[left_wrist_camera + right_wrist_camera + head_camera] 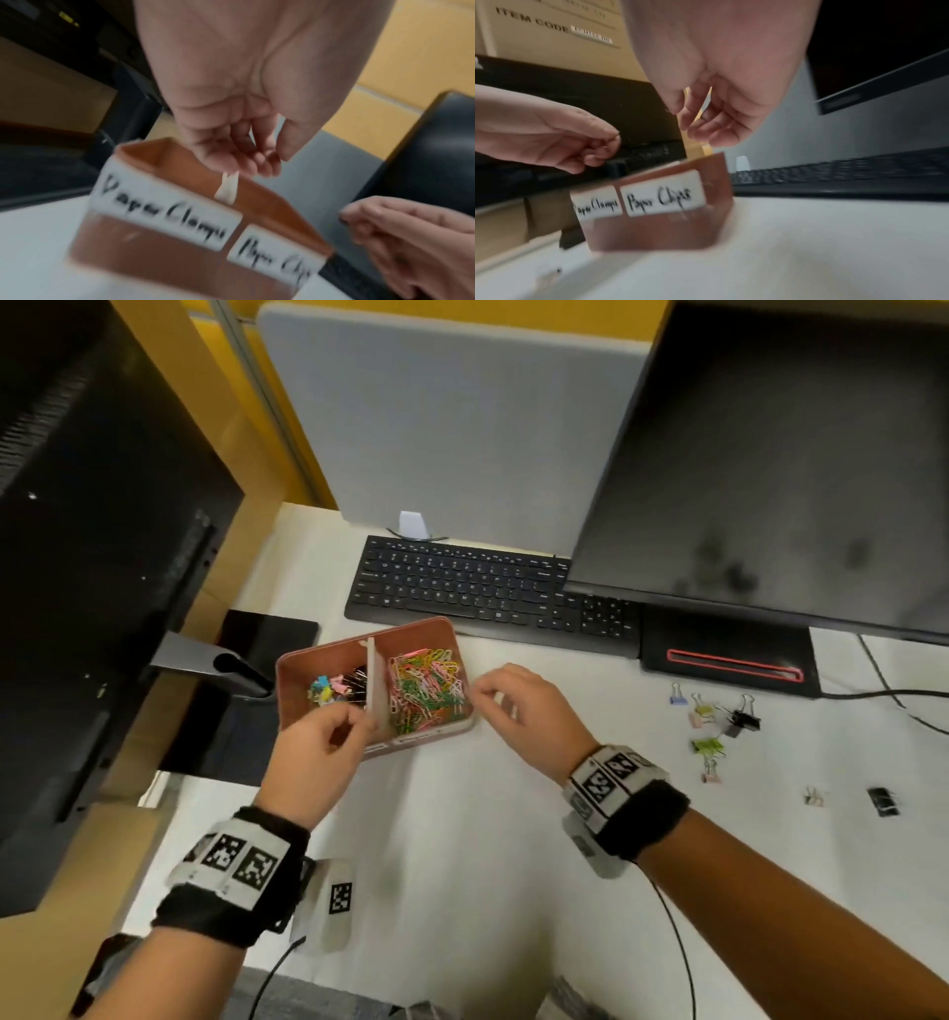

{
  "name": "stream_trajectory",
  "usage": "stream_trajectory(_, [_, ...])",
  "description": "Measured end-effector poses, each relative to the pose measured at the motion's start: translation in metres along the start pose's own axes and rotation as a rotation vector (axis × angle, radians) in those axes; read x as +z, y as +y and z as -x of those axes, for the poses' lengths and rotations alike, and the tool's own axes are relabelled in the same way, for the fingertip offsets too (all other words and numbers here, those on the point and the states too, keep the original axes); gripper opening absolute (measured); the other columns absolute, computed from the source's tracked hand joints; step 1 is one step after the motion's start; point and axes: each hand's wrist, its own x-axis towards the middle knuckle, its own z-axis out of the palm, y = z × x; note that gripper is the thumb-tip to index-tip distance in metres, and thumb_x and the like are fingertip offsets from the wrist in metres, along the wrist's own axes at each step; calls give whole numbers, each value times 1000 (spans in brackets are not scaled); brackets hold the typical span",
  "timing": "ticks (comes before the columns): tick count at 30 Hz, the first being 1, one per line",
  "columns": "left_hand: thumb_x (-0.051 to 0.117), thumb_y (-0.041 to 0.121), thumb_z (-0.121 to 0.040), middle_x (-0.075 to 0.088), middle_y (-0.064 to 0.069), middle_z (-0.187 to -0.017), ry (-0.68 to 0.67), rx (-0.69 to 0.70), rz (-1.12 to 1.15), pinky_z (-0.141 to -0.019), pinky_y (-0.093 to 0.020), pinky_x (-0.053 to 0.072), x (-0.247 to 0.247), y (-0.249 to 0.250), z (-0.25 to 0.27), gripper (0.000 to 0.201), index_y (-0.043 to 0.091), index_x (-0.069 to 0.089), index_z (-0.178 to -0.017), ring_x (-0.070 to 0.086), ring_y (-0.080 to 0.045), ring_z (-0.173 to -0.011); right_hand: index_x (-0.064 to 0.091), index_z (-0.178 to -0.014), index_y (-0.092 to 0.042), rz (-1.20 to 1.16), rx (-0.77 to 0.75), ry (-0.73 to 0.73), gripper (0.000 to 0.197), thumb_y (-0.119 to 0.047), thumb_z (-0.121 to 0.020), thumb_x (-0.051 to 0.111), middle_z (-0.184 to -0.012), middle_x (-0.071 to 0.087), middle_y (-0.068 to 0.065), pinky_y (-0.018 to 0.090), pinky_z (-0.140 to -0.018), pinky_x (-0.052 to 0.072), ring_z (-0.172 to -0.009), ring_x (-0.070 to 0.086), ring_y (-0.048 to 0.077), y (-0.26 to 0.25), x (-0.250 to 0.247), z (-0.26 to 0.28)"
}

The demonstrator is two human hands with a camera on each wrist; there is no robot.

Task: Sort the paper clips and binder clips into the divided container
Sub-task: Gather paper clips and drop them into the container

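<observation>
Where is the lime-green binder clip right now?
Head view: the lime-green binder clip lies loose on the desk, right of the right hand, among scattered binder clips.

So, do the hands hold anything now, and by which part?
Neither hand visibly holds anything. The left hand and the right hand hover with loosely curled fingers near the container; no clip shows between their fingertips.
</observation>
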Motion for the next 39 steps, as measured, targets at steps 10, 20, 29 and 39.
stream_trajectory(10, [74,16,-72,53,-16,-105,109,-165,-328,-89,-46,38,50,-83,41,26,8,59,-91,49,-36,-98,27,-139,-29,564,618,169,68,-45,-82,60,-150,20,16,54,-110,25,-141,16,35,131,-68,100])
stream_trajectory(20, [67,-3,-73,59,-18,-98,-22,-228,-250,-89,-43,46,67,-89,49,21,3,68,-94,59,-37,-89,52,-128,-15,455,574,108,38,-10,-90,51,-144,34,14,42,-105,34,-128,34,35,156,-68,118])
stream_trajectory(29, [71,7,-73,66,-7,-85,-238,-187,-266,-74,-26,39,99,-38,46,12,11,68,-84,56,-22,-79,67,-99,-8,276,512,72,17,-7,-83,61,-112,51,11,40,-88,51,-98,56,26,157,-74,132])
stream_trajectory(39, [73,-2,-70,45,-1,-101,-416,238,-25,-64,-1,41,200,92,26,27,14,63,-88,51,-4,-59,67,-91,-11,89,449,247,19,-3,-74,71,-101,50,4,11,-71,43,-68,48,3,155,-129,170])
